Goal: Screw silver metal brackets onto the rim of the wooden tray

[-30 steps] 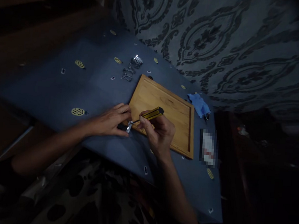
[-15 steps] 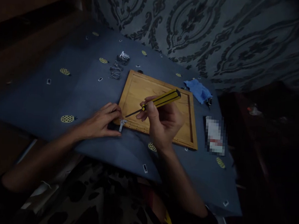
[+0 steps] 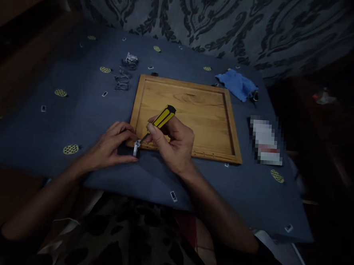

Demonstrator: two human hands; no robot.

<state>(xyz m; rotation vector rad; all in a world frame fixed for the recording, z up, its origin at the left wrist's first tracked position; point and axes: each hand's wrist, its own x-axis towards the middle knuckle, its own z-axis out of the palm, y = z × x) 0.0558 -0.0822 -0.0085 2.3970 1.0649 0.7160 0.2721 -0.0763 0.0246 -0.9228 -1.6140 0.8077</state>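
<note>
A wooden cabinet door (image 3: 192,117) with a raised frame lies flat on the cloth-covered table. At its near left corner sits a small metal hinge (image 3: 136,147). My left hand (image 3: 111,146) steadies the hinge, fingers on the corner of the door and thumb by the hinge's near end. In my right hand (image 3: 173,142) is a yellow and black screwdriver (image 3: 163,117), gripped between thumb and fingers. It slants down to the left, its tip at the hinge. Whether the tip sits in a screw is too small to tell.
Several metal hinge parts (image 3: 131,61) lie beyond the door's left side. A blue cloth (image 3: 236,84) lies past the far right corner, a dark object partly under it. A blurred-out white packet (image 3: 265,141) is to the right. A patterned wall (image 3: 201,22) borders the table's far side.
The screwdriver has come down and left, from above the door onto the hinge, and stands steeper. My left hand stays at the corner. The view has shifted slightly.
</note>
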